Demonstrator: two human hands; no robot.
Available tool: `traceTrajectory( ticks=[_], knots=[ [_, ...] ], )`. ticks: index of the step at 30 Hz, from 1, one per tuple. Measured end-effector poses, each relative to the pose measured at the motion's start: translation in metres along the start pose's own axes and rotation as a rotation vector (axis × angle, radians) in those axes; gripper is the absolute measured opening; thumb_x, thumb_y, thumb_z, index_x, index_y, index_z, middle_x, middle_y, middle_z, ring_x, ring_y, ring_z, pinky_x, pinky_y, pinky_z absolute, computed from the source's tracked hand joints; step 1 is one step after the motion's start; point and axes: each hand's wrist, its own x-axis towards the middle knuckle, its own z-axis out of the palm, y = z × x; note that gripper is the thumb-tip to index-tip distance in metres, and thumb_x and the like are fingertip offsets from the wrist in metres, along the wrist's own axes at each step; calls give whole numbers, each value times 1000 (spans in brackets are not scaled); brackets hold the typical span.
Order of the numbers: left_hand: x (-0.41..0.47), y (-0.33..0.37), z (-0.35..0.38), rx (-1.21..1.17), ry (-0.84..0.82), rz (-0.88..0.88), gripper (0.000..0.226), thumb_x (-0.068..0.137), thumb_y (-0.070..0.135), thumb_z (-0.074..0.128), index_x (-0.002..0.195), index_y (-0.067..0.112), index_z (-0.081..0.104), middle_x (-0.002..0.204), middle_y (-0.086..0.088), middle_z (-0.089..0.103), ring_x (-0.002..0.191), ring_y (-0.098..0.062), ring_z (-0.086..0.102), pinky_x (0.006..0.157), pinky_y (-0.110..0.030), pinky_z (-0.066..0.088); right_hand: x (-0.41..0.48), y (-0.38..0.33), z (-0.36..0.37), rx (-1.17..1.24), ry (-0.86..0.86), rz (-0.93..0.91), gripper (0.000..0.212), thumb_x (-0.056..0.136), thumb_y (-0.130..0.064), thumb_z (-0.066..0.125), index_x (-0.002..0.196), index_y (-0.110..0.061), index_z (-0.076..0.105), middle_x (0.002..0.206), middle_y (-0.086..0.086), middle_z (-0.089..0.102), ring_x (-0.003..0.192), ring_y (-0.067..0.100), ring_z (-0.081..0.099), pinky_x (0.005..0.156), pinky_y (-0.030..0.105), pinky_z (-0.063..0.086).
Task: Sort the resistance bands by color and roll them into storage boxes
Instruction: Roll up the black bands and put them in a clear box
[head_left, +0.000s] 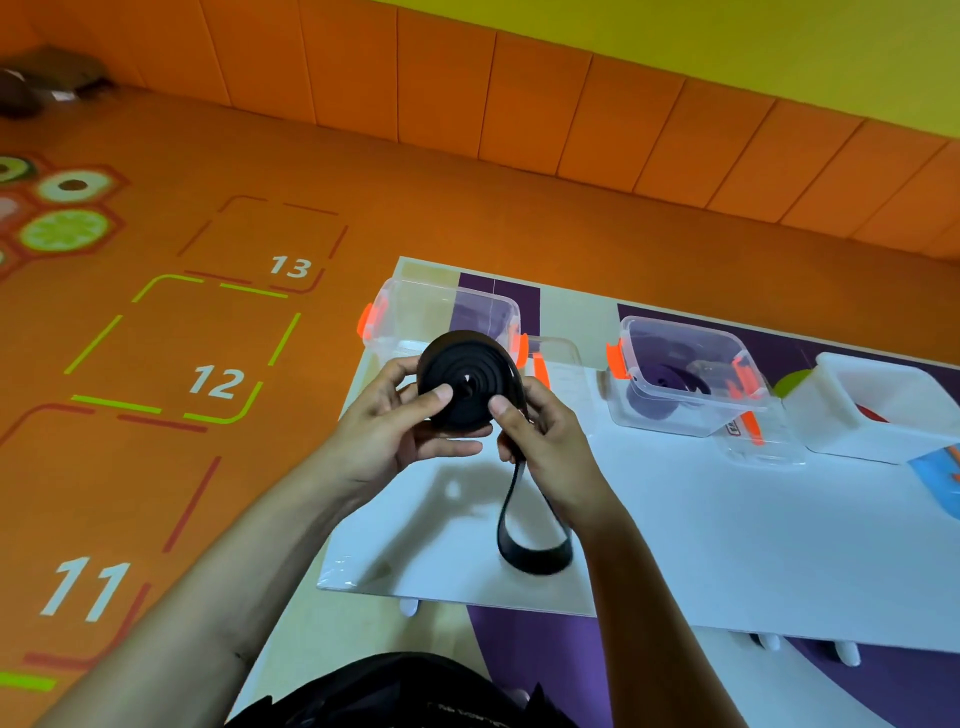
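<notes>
Holding the part-rolled black resistance band (462, 384) in the air above the near-left of the white worktop (675, 519), both hands pinch it. The left hand (395, 441) has its grip closed on the coil, thumb pressed on the face and fingers curled beneath. The right hand (540, 441) has its thumb on the face, and its grip is closed round the strip leaving the roll.

An unrolled loop (535, 556) hangs toward the worktop; whether it touches is unclear. The band looks light, soft and springy, tacky rather than slick, so the coil would likely unwind if released. It is best held across its flat faces near the centre, with the tail kept taut.

A clear storage box (415, 312) stands just behind. The next box (675, 415) holds a purple band (670, 376).
</notes>
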Motion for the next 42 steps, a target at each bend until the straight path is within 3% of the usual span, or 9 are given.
traceTrajectory(
  ticks=[3,5,8,12,16,22,28,38,42],
  knots=[
    [1,-2,3,43,40,-17,24,98,10,58,120,12,48,129,-26,63,95,-48,73,69,-42,63,3,0,2,2,-5,-2,17,102,-28,61,117,-22,67,77,-1,54,61,21,44,56,28,37],
    [2,5,-3,325,50,-1,24,100,12,61,121,11,49,131,-15,61,90,-38,76,67,-42,63,4,0,-3,-31,-17,7,16,102,-26,61,116,-22,68,69,-8,50,59,20,40,56,25,33],
    [0,21,-17,869,101,53,28,93,30,72,116,25,57,126,8,55,78,-19,72,66,-39,63,4,-4,-14,-136,-89,8,13,101,-23,64,113,-19,68,68,-21,56,61,1,51,62,13,37],
    [-4,40,-23,1132,-66,112,31,89,48,72,118,43,60,112,17,61,72,-10,63,64,-28,52,3,-11,-11,-231,-235,26,14,94,-26,73,106,-20,71,88,-6,67,87,6,61,82,23,47],
    [-6,44,-24,982,-198,71,20,96,34,68,110,20,69,96,-3,68,79,-23,67,64,-39,58,0,-15,-10,-99,-231,41,16,87,-13,80,99,-7,72,77,-7,62,65,3,56,66,14,42],
    [-8,41,-28,822,-233,-45,31,93,44,69,110,18,68,101,-13,67,86,-34,72,69,-37,61,2,-8,-17,-12,-226,105,14,86,-11,80,96,-6,71,64,-12,52,55,16,27,54,27,23],
    [-4,25,-28,783,-145,89,28,97,40,60,107,14,66,90,3,69,81,-29,72,71,-43,64,5,-6,-12,-18,-145,75,21,83,-31,79,97,-16,73,81,0,62,61,19,44,59,26,39],
    [3,3,-9,330,9,-65,24,107,29,46,112,6,53,105,-16,66,91,-41,75,82,-50,62,8,-1,3,5,106,18,18,102,-27,60,115,-21,71,74,-14,65,62,11,50,64,24,45],
    [1,23,-17,732,-29,-161,41,98,51,53,112,13,61,117,-5,66,88,-28,76,77,-47,63,7,-5,-8,-130,15,-15,21,105,-22,57,119,-14,70,67,-24,62,62,-4,57,64,10,40]
  ],
)
